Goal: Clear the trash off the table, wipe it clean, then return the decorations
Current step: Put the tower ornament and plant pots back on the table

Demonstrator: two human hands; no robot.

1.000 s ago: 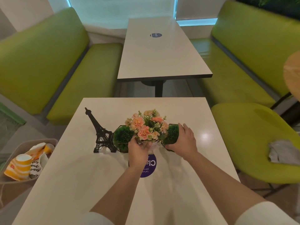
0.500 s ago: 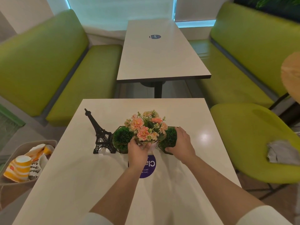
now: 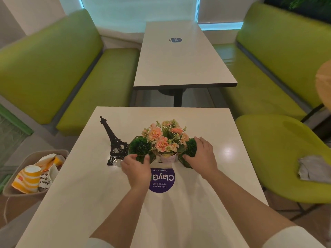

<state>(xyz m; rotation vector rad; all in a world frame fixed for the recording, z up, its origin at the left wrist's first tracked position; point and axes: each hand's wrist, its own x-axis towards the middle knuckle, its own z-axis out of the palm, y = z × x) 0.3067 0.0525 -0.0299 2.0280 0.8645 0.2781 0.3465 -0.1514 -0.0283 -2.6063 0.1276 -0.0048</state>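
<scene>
On the white table [image 3: 206, 122] stand the decorations in a row: a black Eiffel Tower model [image 3: 114, 145], a left green moss ball in a wire frame [image 3: 140, 146], a pot of peach flowers [image 3: 164, 138], and a right green moss ball [image 3: 191, 148]. My left hand [image 3: 137, 170] grips the front of the left moss ball. Around the right moss ball curls my right hand [image 3: 201, 155], partly hiding it. A purple round sticker [image 3: 163, 180] lies on the table just before the flower pot.
A beige bin [image 3: 34, 174] with paper cups and wrappers sits on the floor at the left. A grey cloth [image 3: 314, 169] lies on the green chair [image 3: 279, 149] at the right. Green benches flank a second table [image 3: 179, 56] beyond.
My left hand moved from the flower pot leftward onto the left moss ball. My right hand stayed on the right moss ball, which sits closer to the flowers.
</scene>
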